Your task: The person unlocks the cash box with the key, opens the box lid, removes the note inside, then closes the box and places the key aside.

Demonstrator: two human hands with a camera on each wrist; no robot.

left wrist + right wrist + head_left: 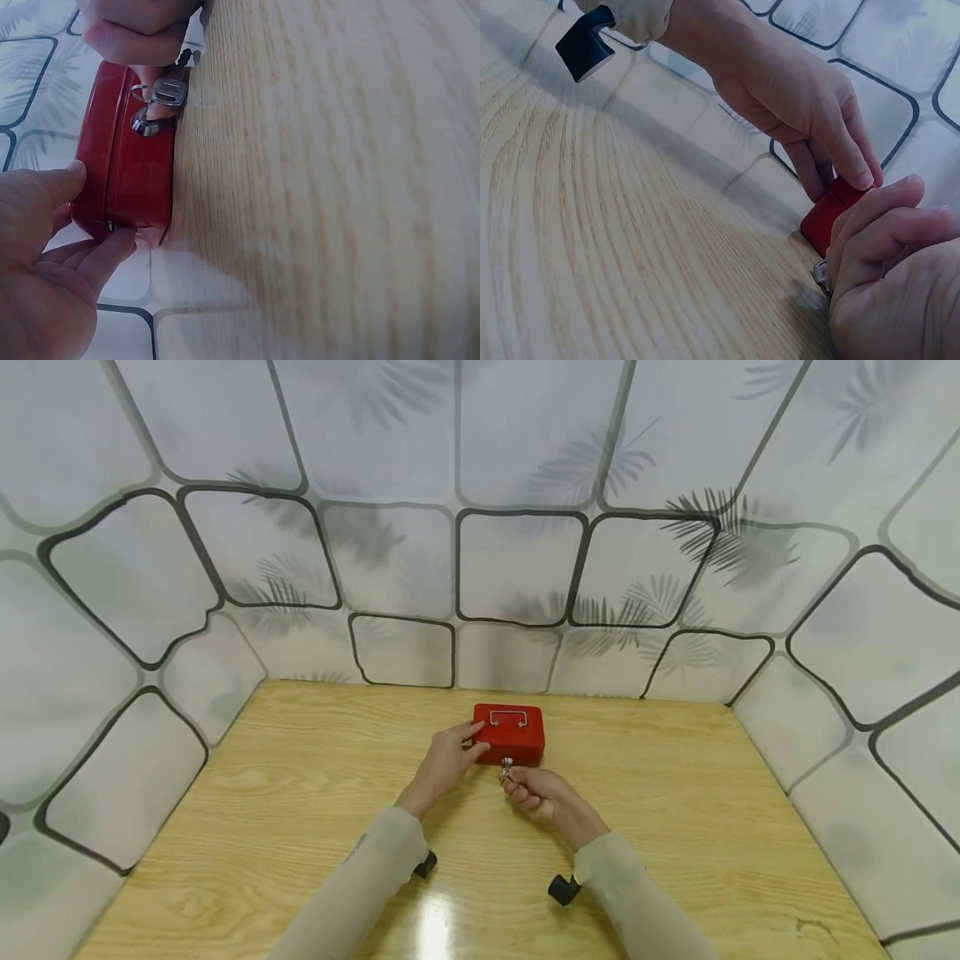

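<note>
Left hand on the red cash box: thumb on the lid's near-left corner, fingers wrapped round the left end wall, gripping it. Same in left wrist view, left hand with thumb on top edge and fingertips against the box end. Right hand curled, pinching a silver key at the front lock. Key seated in the lock cylinder on the front wall, with a small ring on the key head; right hand fingers just above and on it. Right wrist view mostly filled by the right hand, fingers bent; only a sliver of key and one red corner of the box visible, left hand pressing down on that corner. Box sits flat on the wooden table, centred toward the far edge, near the patterned backdrop. Lid shut, metal handle lying flat on top. Light sleeves on both forearms, black wrist camera mounts under each.
</note>
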